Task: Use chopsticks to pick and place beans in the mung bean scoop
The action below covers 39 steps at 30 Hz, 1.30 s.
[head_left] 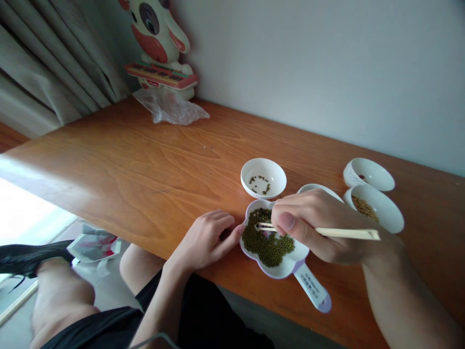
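Note:
My right hand (316, 223) is closed around a pair of pale chopsticks (347, 233), whose tips reach into a flower-shaped dish (300, 257) with a lilac rim and a handle. Green mung beans (271, 254) cover much of that dish, and something small and dark sits at the chopstick tips. My left hand (209, 240) rests on the table with fingers curled, its thumb touching the dish's left rim; whether it grips the rim is hard to see. Just behind the dish stands a white bowl (264, 169) holding scattered small beans.
To the right are a white bowl with tan grains (390, 213), another bowl (378, 177) with a dark bit inside, and one partly hidden bowl (319, 187). A cow-shaped toy keyboard (162, 75) and a clear plastic bag (176, 109) stand at the back left by the curtain.

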Available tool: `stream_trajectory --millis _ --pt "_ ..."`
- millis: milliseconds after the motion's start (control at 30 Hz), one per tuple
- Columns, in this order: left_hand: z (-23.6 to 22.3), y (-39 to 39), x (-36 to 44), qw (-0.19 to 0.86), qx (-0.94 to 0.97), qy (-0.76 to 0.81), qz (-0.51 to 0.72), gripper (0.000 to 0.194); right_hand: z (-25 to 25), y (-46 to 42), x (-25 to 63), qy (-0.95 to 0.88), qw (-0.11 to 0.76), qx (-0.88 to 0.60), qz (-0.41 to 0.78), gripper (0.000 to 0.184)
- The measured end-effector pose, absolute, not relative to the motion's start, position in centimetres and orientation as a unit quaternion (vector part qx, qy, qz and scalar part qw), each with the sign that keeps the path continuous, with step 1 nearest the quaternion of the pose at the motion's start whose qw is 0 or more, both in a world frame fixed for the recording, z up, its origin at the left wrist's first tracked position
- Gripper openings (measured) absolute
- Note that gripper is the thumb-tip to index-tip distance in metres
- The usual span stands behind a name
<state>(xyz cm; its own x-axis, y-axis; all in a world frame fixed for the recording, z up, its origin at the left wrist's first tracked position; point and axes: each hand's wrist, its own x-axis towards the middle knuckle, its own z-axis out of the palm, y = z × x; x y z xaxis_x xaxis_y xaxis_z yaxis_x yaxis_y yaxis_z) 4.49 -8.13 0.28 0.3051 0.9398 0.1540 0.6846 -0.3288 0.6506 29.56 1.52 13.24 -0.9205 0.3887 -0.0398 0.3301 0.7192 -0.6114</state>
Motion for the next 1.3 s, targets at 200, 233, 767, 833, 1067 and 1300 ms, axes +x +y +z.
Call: stream_trajectory --millis 200,233,767,833,1067,1300 --pt "0.4 -8.1 4.5 0.236 0.773 0.526 0.265 0.045 13.1 1.4 29.3 -0.93 0.045 -0.189 0.313 0.049" --pt "0.4 -8.1 4.5 0.235 0.774 0.525 0.265 0.045 13.2 1.4 29.3 -0.929 0.038 -0.193 0.312 0.05" --pt "0.4 -8.2 4.5 0.242 0.769 0.527 0.269 0.043 14.8 1.7 31.1 -0.911 0.077 -0.244 0.322 0.059" --pt "0.3 -8.2 4.5 0.243 0.771 0.523 0.27 0.042 15.4 2.0 32.5 -0.904 0.12 -0.258 0.319 0.062" --pt "-0.1 -8.2 4.4 0.233 0.772 0.526 0.27 0.041 17.8 2.2 36.3 -0.876 0.196 -0.382 0.218 0.059" --pt "-0.3 -8.2 4.1 0.239 0.776 0.521 0.263 0.041 18.3 2.0 36.9 -0.861 0.171 -0.455 0.151 0.064"
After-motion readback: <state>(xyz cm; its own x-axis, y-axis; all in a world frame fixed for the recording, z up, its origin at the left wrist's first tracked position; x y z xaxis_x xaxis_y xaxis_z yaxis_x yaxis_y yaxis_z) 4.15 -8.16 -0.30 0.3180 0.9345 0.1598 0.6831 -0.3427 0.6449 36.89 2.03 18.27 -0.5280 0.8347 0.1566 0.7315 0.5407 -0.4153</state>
